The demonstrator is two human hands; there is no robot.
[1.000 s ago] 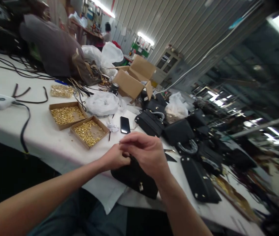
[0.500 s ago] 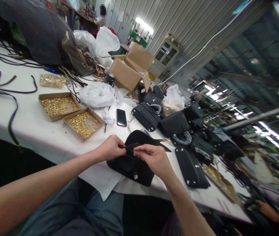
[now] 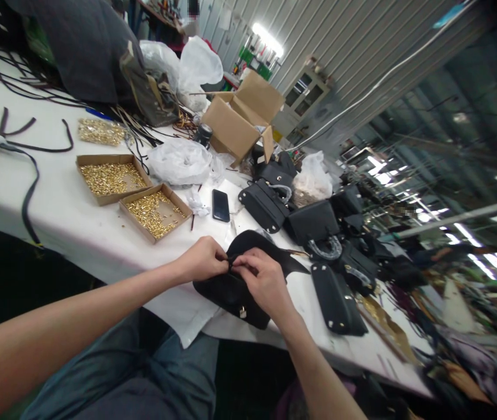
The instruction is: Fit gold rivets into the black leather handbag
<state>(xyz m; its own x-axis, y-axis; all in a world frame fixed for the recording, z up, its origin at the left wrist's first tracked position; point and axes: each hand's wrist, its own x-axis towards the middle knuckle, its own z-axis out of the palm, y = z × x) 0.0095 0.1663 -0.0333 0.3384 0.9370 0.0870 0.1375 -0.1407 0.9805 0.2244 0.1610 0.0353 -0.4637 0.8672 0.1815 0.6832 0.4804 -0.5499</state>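
Observation:
In front of me a black handbag (image 3: 220,294) lies at the table's near edge, its flap (image 3: 251,238) folded back on the far side. A small gold clasp (image 3: 242,312) shows on its front. My left hand (image 3: 206,259) is closed in a pinch at the bag's mouth, on its dark edge. Right beside it, the thumb and fingers of my right hand (image 3: 262,280) are pinched together over the opening. What sits between those right fingertips is too small and dark to make out. The two hands nearly touch.
Two cardboard trays (image 3: 98,202) of small gold metal pieces stand at left. Beyond the bag lie a phone (image 3: 220,205) and a plastic bag (image 3: 181,162). More black handbags (image 3: 338,300) crowd the right side, below an open cardboard box (image 3: 233,131).
My right hand has moved left, closing the gap to my left hand. A short dark strip seen between them earlier is now mostly hidden. The view has shifted slightly.

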